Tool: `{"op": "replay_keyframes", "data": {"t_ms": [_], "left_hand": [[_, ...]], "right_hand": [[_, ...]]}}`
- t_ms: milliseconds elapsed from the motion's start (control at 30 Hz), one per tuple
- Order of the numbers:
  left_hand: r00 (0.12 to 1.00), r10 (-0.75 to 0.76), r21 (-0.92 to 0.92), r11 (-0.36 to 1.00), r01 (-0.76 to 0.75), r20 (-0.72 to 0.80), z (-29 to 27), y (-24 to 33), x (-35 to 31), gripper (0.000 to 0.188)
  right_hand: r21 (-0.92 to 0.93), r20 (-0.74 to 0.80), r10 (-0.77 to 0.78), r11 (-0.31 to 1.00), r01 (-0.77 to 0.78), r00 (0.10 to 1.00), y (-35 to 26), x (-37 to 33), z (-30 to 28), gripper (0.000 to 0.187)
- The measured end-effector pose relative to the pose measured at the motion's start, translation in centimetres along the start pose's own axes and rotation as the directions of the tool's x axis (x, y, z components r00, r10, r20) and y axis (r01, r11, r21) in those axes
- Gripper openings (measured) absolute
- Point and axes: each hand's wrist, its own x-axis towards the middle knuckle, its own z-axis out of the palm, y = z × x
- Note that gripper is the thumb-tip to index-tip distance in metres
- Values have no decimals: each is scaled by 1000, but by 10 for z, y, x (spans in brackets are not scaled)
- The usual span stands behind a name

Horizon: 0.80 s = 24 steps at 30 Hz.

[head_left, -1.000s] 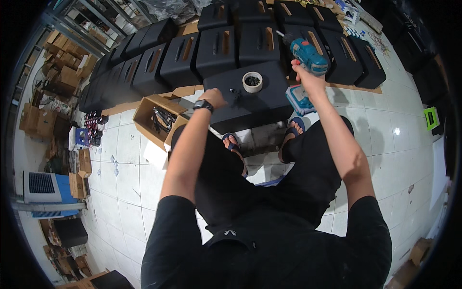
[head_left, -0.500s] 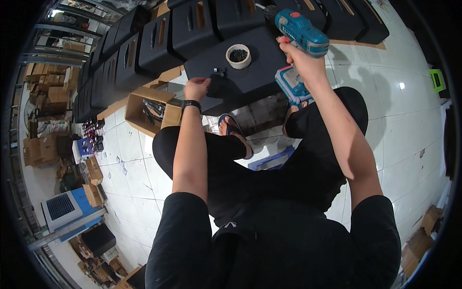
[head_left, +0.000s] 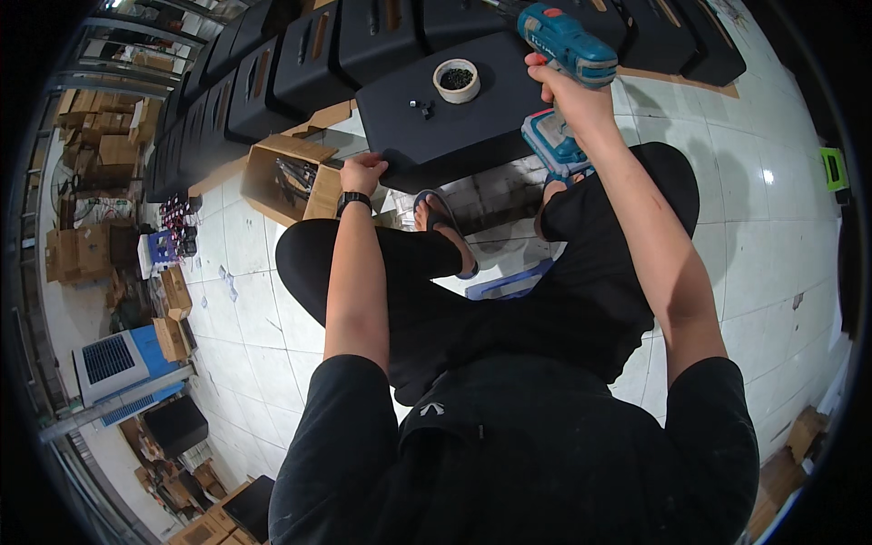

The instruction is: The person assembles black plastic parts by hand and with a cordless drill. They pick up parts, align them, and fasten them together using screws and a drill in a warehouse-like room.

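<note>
Right hand: the hand [head_left: 581, 104] is closed around the handle of the cordless drill [head_left: 570, 47]; the index finger lies forward, at the trigger area.
Drill markings: pale lettering along the side of the motor housing; a red patch on top.
Drill axis: the housing slants, chuck toward the upper left and away from the person, rear end toward the lower right; the bit reaches the upper edge of the view.
Drill finish: teal housing, dark chuck, scuffed rear; teal and pale battery pack [head_left: 552, 143] at the handle base.
Drill position: raised, in front of the right knee, at the right end of the black cabinet [head_left: 509, 77] as seen.
Left hand: the hand [head_left: 365, 171] is partly curled, fingertips at the cabinet's near left corner; contact, or anything held, cannot be told.
Left wrist: black wristwatch [head_left: 354, 202].
Cabinet: matt black, rounded edges; long axis left to right, right end slightly farther away.
Cabinet top: round pale bowl [head_left: 459, 97] containing small black screws [head_left: 455, 79]; small dark fittings [head_left: 424, 111] just left of it.
Left of cabinet: open cardboard carton [head_left: 265, 202] containing long black parts [head_left: 295, 174].
Beyond: row of black slotted cabinets [head_left: 307, 68].
Shirt front: small pale emblem [head_left: 432, 410].
</note>
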Motion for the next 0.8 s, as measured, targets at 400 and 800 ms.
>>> {"op": "replay_keyframes", "data": {"t_ms": [400,800], "left_hand": [[990,127,41,991,-130,57,-1,-5,-10,39],[950,310,24,951,-309,-44,-3,-8,-17,42]], "right_hand": [[-200,216,22,979,22,976,18,-8,5,25],[-191,134,133,976,-106,982,26,1,34,12]]}}
